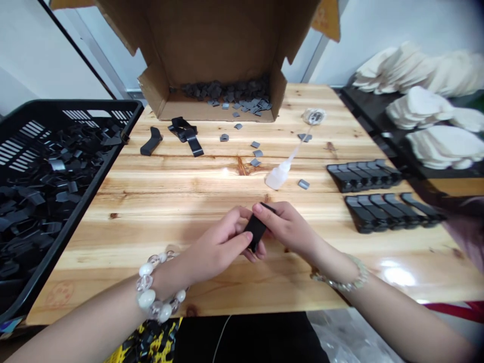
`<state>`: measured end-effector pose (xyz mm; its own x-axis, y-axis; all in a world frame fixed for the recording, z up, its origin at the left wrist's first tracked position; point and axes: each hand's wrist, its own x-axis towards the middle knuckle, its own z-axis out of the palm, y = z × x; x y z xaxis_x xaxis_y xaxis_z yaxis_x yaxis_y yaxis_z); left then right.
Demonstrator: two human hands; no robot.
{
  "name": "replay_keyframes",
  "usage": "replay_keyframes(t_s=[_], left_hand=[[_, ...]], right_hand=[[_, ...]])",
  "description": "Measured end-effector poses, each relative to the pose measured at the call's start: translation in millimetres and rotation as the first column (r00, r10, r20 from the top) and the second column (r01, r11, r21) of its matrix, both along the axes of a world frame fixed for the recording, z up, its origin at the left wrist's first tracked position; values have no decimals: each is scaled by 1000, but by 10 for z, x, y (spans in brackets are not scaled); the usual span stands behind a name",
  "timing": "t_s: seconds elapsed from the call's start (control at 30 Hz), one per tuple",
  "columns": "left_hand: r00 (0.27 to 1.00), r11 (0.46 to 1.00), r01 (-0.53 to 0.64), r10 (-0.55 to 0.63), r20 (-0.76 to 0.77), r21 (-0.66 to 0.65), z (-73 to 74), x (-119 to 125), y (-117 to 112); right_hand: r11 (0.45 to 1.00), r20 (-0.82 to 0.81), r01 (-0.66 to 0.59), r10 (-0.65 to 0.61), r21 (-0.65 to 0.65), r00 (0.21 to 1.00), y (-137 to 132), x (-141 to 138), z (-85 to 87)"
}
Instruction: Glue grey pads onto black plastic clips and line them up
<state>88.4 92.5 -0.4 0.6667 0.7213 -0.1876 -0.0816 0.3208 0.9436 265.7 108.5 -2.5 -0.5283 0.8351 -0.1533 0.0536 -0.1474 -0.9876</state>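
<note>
Above the near middle of the wooden table, both hands grip one black plastic piece (257, 231). My left hand (223, 242) is closed on its lower end, thumb pressed on the dark face. At the upper end my right hand (285, 222) pinches it between thumb and fingers. The fingers hide part of its shape. Just beyond the hands lies a small white squeeze bottle (279, 175) with a long thin nozzle. A small grey curved piece (303, 184) rests right of the bottle, and a few more grey pieces (256, 153) lie farther back.
An open cardboard box (166, 108) with many grey pieces stands at the back. Left is a black crate (128, 113) full of black parts. Loose black curved parts (187, 135) lie near the box. Two rows of black parts (393, 212) sit at right, below stacked white pads (446, 143).
</note>
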Motion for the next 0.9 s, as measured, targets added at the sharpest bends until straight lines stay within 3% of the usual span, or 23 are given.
replay_keyframes(t_s=[0.2, 0.3, 0.43, 0.5, 0.53, 0.6, 0.67, 0.7, 0.73, 0.9], left_hand=[[988, 986, -128, 136, -71, 108, -42, -34, -2], [981, 975, -135, 156, -112, 179, -69, -42, 5], [990, 975, -106, 122, -74, 194, -94, -30, 15], [990, 978, -83, 103, -94, 192, -102, -29, 16], [989, 979, -73, 95, -111, 191, -104, -30, 15], [987, 980, -55, 83, -139, 192, -105, -34, 8], [986, 981, -45, 74, -150, 186, -104, -35, 1], [986, 982, -42, 71, -153, 186, -103, -34, -1], [985, 982, -41, 70, -155, 186, -103, -31, -1], [981, 979, -59, 93, -169, 198, -119, 1, 16]], right_hand=[[983, -154, 139, -157, -117, 976, 24, -67, -57], [968, -147, 249, -243, 29, 959, 69, 43, 88], [882, -142, 370, -342, 294, 929, 41, 505, 479], [845, -92, 418, -412, 333, 907, -59, 842, 619], [841, 27, 433, -466, 324, 884, -132, 1019, 645], [830, 260, 490, -551, 266, 793, -308, 1361, 604], [784, 402, 598, -607, 165, 685, -502, 1646, 465], [728, 444, 670, -653, 145, 613, -597, 1756, 377], [719, 507, 686, -634, 109, 584, -688, 1841, 285], [718, 594, 696, -552, -18, 585, -968, 1954, -82]])
